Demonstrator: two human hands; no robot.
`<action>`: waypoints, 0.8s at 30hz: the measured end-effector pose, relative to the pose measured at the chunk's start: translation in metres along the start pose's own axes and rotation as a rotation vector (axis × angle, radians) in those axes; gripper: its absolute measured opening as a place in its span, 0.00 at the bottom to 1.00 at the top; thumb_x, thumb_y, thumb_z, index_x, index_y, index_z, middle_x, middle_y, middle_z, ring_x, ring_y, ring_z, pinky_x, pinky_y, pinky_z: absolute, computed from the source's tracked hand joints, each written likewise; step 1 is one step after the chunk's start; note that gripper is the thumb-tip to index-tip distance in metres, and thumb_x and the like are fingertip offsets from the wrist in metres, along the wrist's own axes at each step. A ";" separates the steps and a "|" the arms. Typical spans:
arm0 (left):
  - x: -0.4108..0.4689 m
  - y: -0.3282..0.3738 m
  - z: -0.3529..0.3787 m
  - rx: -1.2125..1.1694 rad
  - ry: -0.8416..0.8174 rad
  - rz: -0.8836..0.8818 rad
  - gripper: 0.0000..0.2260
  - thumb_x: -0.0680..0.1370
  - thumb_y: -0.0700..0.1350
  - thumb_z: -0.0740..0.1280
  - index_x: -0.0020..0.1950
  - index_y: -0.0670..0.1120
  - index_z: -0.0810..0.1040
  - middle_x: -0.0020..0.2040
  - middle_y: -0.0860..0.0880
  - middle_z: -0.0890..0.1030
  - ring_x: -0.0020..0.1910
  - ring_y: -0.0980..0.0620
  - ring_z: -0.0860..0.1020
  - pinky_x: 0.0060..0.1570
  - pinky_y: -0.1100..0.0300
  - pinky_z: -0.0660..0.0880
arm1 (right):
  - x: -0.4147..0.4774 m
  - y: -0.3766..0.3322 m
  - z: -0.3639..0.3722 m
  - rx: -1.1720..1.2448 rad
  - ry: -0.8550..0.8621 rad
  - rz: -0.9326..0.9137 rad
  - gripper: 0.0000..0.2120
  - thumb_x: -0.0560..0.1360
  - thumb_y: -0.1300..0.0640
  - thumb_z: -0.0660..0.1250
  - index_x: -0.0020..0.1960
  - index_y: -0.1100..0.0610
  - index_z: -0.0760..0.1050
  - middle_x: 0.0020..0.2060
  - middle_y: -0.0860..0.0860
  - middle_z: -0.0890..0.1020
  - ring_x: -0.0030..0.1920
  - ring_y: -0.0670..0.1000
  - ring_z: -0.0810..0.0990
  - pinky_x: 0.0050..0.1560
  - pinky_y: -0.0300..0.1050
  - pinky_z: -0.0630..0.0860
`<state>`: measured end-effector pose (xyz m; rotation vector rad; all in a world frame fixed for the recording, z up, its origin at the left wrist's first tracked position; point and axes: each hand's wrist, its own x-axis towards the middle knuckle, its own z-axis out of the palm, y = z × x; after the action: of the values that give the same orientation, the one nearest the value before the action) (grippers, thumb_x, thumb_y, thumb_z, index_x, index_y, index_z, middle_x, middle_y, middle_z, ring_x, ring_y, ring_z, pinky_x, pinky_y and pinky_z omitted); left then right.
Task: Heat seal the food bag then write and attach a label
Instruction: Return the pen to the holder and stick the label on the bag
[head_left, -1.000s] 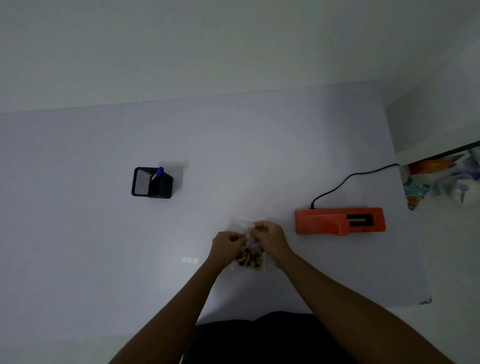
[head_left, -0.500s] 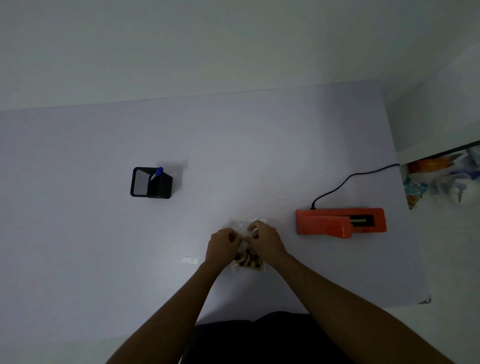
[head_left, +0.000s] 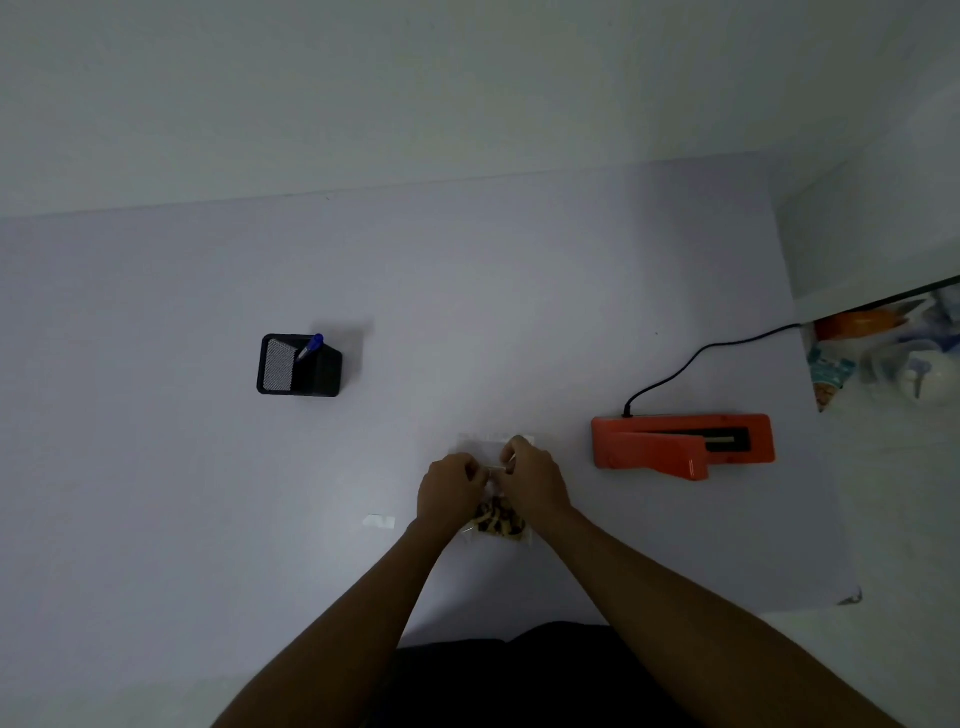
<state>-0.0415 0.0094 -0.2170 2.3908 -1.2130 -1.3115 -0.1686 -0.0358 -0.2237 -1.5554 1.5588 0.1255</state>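
Observation:
A small clear food bag (head_left: 497, 522) with brown snack pieces lies flat on the table in front of me. My left hand (head_left: 448, 492) and my right hand (head_left: 531, 477) both pinch the bag's upper part, fingertips close together. The bag's top edge shows just beyond my fingers. The orange heat sealer (head_left: 680, 445) sits to the right, lid down. A small white label (head_left: 379, 521) lies on the table left of my left hand. A blue pen (head_left: 311, 345) stands in a black mesh holder (head_left: 298, 366) further left.
The sealer's black cord (head_left: 691, 358) runs off the table's right edge. Beyond that edge, packets and a plastic bag (head_left: 893, 358) lie on the floor. The white table (head_left: 156, 467) reaches a wall at the back.
My hands have shifted slightly along the bag's upper part and drawn a little closer together. The bag, sealer, label and pen holder stay where they were.

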 end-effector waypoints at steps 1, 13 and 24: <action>0.000 0.001 0.000 0.004 0.000 0.001 0.08 0.76 0.45 0.65 0.40 0.44 0.81 0.37 0.48 0.82 0.34 0.52 0.78 0.31 0.65 0.68 | 0.000 -0.001 0.001 -0.008 0.003 0.006 0.08 0.72 0.53 0.70 0.46 0.54 0.73 0.40 0.51 0.80 0.39 0.52 0.79 0.37 0.46 0.75; 0.005 0.004 0.003 0.060 0.057 -0.027 0.16 0.73 0.58 0.69 0.38 0.46 0.78 0.33 0.51 0.79 0.33 0.52 0.77 0.33 0.60 0.72 | -0.001 0.004 -0.003 0.106 0.080 0.174 0.19 0.67 0.46 0.74 0.35 0.51 0.65 0.31 0.47 0.73 0.31 0.48 0.71 0.27 0.43 0.64; 0.012 -0.007 -0.008 0.144 0.102 -0.026 0.19 0.68 0.63 0.71 0.35 0.50 0.70 0.32 0.53 0.76 0.32 0.51 0.76 0.30 0.60 0.68 | -0.003 0.015 0.001 0.231 0.121 0.213 0.21 0.64 0.47 0.78 0.33 0.52 0.65 0.29 0.46 0.72 0.28 0.46 0.68 0.29 0.43 0.66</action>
<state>-0.0275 0.0034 -0.2230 2.5457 -1.2927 -1.1293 -0.1809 -0.0298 -0.2296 -1.2343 1.7657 -0.0310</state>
